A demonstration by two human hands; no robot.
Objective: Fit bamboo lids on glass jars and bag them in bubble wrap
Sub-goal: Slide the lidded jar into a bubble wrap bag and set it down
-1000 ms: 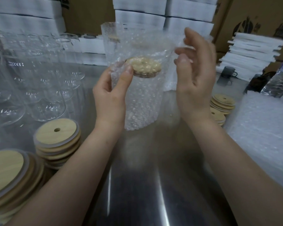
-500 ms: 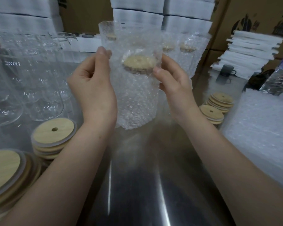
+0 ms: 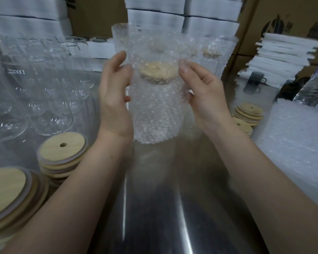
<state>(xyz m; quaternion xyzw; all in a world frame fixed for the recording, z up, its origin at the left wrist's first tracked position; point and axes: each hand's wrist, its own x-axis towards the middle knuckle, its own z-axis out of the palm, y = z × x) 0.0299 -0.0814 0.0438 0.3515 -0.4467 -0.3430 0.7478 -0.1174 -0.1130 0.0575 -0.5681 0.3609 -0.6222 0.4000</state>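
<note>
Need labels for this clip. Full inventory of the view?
bubble-wrap bag: 1, clear, centre, between hands
glass jar: 1, clear, inside bag
bamboo lid: 1, tan, on the jar
bare jars: many, clear, left
lid stacks: 4, tan, two left, two right
bagged jars: at least 2, clear, behind bag
bubble-wrap pile: 1, white, right
stacked boxes: several, white, back
sheet stack: 1, white, back right
mug: 1, dark, back right
bottle: 1, clear, right edge
cardboard boxes: several, brown, back
table: 1, steel, underneath
left hand: holds bag's left side
right hand: pinches bag's right side
</note>
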